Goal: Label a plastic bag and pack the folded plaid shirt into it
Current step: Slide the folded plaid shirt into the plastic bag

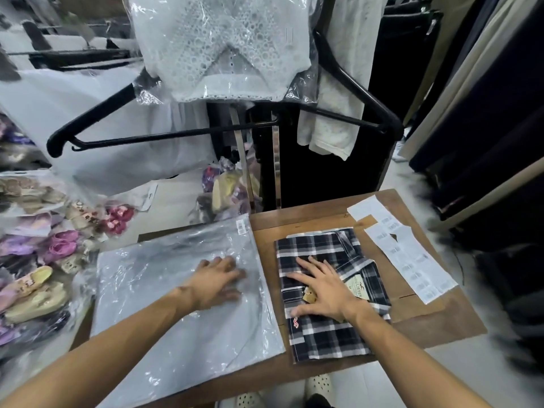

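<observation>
1. Head view: brown counter (418,328) with a clear bag (164,313) on its left part and a folded plaid shirt (321,334) just right of it, edges close together or touching; can't tell which.
2. Left hand (216,279) lies flat, palm down, on the bag's upper middle, fingers spread wide, holding nothing.
3. Right hand (321,288) lies flat on the shirt, fingers splayed toward the far-left, nothing gripped.
4. Shirt is dark with white checks, lying flat, a small red logo near its left edge; a paper tag (354,285) sits just right of the right hand, and a tan tag pokes out under the palm.
5. Bag is flat and wrinkled, overhanging the counter's left and near edges; a small barcode sticker (242,226) sits at its far-right corner.
6. White label strips (412,257) lie on the counter right of the shirt, apart from it.
7. Bagged white lace garment (229,45) hangs above, with black hangers (164,134) below it.
8. Bagged slippers (44,260) piled at left, beside the counter.
</observation>
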{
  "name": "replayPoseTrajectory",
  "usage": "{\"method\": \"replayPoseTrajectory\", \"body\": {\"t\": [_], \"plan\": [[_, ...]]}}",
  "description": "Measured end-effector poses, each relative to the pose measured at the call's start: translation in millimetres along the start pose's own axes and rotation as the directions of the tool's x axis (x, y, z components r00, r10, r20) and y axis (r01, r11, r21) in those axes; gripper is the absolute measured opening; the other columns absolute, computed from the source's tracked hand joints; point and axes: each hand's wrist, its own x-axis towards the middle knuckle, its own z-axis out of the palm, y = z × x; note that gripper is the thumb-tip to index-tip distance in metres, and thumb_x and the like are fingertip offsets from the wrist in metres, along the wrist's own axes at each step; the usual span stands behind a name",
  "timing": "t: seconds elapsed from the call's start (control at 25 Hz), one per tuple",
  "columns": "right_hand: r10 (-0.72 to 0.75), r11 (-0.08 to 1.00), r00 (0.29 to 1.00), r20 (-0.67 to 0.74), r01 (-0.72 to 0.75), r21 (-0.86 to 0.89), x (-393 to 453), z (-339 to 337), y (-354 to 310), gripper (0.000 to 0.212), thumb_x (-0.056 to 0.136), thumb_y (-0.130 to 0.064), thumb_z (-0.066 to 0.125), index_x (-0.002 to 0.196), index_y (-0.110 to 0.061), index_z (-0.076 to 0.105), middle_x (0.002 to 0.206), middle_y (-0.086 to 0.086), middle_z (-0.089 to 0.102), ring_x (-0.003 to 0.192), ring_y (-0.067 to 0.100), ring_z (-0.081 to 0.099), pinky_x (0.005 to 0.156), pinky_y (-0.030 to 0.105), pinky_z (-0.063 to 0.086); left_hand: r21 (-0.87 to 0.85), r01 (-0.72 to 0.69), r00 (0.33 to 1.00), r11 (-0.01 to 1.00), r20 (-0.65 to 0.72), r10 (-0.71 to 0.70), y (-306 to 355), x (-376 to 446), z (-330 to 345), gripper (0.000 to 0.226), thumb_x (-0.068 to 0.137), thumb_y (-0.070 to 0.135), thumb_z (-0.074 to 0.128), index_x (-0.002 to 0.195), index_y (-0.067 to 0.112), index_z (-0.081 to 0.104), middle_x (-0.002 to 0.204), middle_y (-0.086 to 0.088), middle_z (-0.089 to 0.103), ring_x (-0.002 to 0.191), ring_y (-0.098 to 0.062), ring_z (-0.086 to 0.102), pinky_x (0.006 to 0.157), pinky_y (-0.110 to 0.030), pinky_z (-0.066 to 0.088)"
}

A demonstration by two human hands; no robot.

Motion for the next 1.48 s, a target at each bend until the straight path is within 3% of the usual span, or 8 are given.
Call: {"method": "replayPoseTrajectory", "body": {"t": [0.16, 0.48, 0.72, 0.84, 0.92, 1.04, 1.2, 1.48], "plan": [[0.003, 1.0, 1.0, 0.009, -0.003, 0.005, -1, 0, 1, 0.097, 0.072, -0.093, 0.05, 0.155, -0.049, 0.025, 0.171, -0.009, 0.001, 0.157, 0.02, -0.005, 0.123, 0.048, -0.008, -0.167, 0.237, 0.968, 0.957, 0.123, -0.219, 27, 30, -4, 0.106, 0.067, 0.081, 0.067, 0.153, 0.057, 0.009, 0.169, -0.005, -0.007, 0.154, -0.042, -0.007, 0.115, -0.072, 0.014], [-0.035, 0.998, 0.999, -0.029, 0.034, -0.048, -3, 8, 3, 0.094, 0.075, -0.091, 0.047, 0.156, -0.049, 0.023, 0.171, -0.006, 0.001, 0.157, 0.022, -0.004, 0.122, 0.048, -0.01, -0.14, 0.134, 0.979, 0.981, 0.175, -0.109, 52, 14, 16, 0.108, 0.066, 0.076, 0.072, 0.152, 0.059, 0.01, 0.169, -0.001, -0.008, 0.153, -0.044, -0.007, 0.11, -0.08, 0.017], [-0.02, 0.998, 1.0, 0.023, 0.021, -0.064, -4, -3, -2, 0.094, 0.075, -0.09, 0.049, 0.155, -0.047, 0.026, 0.171, -0.004, 0.006, 0.157, 0.025, 0.0, 0.124, 0.051, -0.003, -0.138, 0.225, 0.973, 0.965, 0.076, -0.216, 59, 19, 6, 0.07, 0.075, 0.077, 0.056, 0.14, 0.059, 0.04, 0.162, -0.002, 0.024, 0.148, -0.035, 0.018, 0.113, -0.065, 0.018], [-0.028, 0.989, 0.994, 0.107, 0.043, -0.142, 2, -22, -9, 0.087, 0.08, -0.081, 0.055, 0.155, -0.043, 0.031, 0.17, 0.004, 0.015, 0.154, 0.032, 0.013, 0.123, 0.054, 0.012, -0.247, 0.344, 0.919, 0.906, -0.11, -0.379, 77, 27, 9, 0.044, 0.082, 0.071, 0.05, 0.103, 0.034, 0.06, 0.121, -0.002, 0.056, 0.117, -0.026, 0.052, 0.098, -0.045, 0.043], [-0.118, 0.973, 0.986, 0.117, 0.138, -0.185, 7, -34, -14, 0.074, 0.085, -0.067, 0.062, 0.149, -0.035, 0.043, 0.162, 0.007, 0.031, 0.145, 0.03, 0.029, 0.119, 0.05, 0.025, -0.419, 0.401, 0.891, 0.815, -0.031, -0.454, 91, 34, 7, 0.045, 0.083, 0.072, 0.053, 0.082, 0.028, 0.054, 0.094, 0.002, 0.064, 0.089, -0.02, 0.063, 0.082, -0.035, 0.051], [-0.334, 0.905, 0.925, 0.182, 0.369, -0.21, 9, -39, -23, 0.052, 0.088, -0.053, 0.068, 0.134, -0.029, 0.061, 0.138, 0.002, 0.053, 0.123, 0.023, 0.046, 0.106, 0.042, 0.038, -0.54, 0.386, 0.909, 0.748, 0.087, -0.407, 102, 42, 7, 0.034, 0.086, 0.058, 0.063, 0.076, 0.027, 0.056, 0.08, 0.003, 0.066, 0.078, -0.019, 0.063, 0.065, -0.028, 0.045], [-0.453, 0.852, 0.837, 0.306, 0.507, -0.127, 14, -37, -35, 0.035, 0.091, -0.044, 0.07, 0.119, -0.024, 0.073, 0.116, -0.002, 0.064, 0.094, 0.017, 0.042, 0.089, 0.041, 0.043, -0.653, 0.334, 0.918, 0.679, 0.06, -0.393, 100, 44, 11, 0.017, 0.089, 0.033, 0.066, 0.081, 0.019, 0.061, 0.082, -0.001, 0.067, 0.077, -0.018, 0.062, 0.067, -0.024, 0.042], [-0.413, 0.872, 0.721, 0.556, 0.489, 0.014, 24, -23, -44, 0.038, 0.092, -0.03, 0.073, 0.129, -0.02, 0.069, 0.108, -0.002, 0.045, 0.099, 0.019, 0.049, 0.081, 0.032, 0.04, -0.605, 0.285, 0.94, 0.743, 0.025, -0.341, 92, 33, 12, 0.016, 0.096, 0.022, 0.056, 0.08, 0.018, 0.052, 0.077, 0.002, 0.06, 0.076, -0.02, 0.057, 0.064, -0.025, 0.034]]}}
